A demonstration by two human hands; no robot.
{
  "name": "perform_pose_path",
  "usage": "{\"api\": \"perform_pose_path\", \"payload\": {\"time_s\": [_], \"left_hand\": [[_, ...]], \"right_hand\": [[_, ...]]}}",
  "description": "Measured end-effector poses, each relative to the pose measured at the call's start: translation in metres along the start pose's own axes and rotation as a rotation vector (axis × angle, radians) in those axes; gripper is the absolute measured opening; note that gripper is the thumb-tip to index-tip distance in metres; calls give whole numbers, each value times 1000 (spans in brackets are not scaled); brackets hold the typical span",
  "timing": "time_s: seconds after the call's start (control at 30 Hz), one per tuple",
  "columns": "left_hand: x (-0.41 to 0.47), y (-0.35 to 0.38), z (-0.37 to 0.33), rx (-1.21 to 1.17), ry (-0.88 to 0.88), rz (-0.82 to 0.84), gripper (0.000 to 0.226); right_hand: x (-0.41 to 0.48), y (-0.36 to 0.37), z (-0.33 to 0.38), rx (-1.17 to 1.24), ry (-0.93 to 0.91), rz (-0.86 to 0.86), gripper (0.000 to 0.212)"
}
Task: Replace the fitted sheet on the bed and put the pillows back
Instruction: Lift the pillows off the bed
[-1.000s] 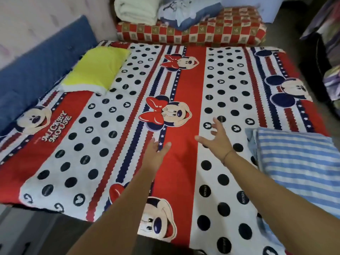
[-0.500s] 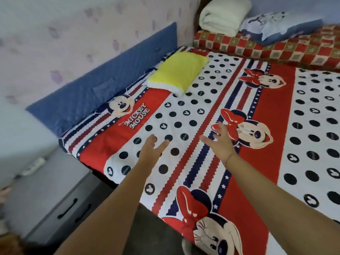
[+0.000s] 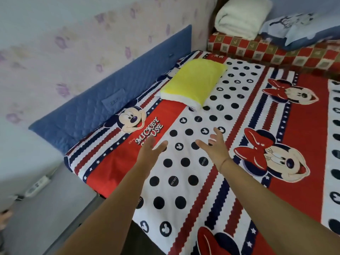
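One fitted sheet (image 3: 303,126), printed in red, white and navy bands with black dots and cartoon mice, lies spread flat over the bed and fills most of the view. One long blue quilted panel (image 3: 88,111) stands along its left edge against the flowered wall. One grey cabinet (image 3: 46,208) sits at the near left, beside the bed's corner. One red-and-cream checked roll of bedding (image 3: 276,52) runs across the far end.

Two pillows show. One yellow rectangular pillow (image 3: 193,81) lies on the sheet at the far left, just beside the blue panel. One pale blue pillow (image 3: 303,32) rests on the checked roll at the far right, next to one folded white blanket (image 3: 241,19).

Two bare hands reach out over the dotted band, near the middle. The left hand (image 3: 150,150) and the right hand (image 3: 214,146) are apart, both with fingers straight and spread, gripping nothing; whether they touch the sheet I cannot tell.

One white power strip (image 3: 37,184) lies on the cabinet.
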State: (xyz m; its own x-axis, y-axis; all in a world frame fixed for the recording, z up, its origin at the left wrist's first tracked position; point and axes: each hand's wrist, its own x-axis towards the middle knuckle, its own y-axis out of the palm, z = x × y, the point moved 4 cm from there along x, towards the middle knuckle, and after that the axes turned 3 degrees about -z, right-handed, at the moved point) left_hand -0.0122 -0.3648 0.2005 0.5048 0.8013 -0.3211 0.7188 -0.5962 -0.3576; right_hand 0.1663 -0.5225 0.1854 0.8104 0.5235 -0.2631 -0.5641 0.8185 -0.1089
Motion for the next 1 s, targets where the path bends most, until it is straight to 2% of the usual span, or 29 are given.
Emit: {"api": "perform_pose_path", "payload": {"time_s": [0.1,0.33,0.73,1.0], "left_hand": [[30,-6,-9,2,-6,20,82],[111,-24,-17,-19,23,66,70],[279,-79,-42,6,101,271,75],[360,-56,-70,74,111,336,78]], "right_hand": [[26,16,6,-5,17,-17,90],[79,64,15,-1,23,-80,89],[158,154,37,58,30,-359,91],[216,159,47,70,52,-451,92]]}}
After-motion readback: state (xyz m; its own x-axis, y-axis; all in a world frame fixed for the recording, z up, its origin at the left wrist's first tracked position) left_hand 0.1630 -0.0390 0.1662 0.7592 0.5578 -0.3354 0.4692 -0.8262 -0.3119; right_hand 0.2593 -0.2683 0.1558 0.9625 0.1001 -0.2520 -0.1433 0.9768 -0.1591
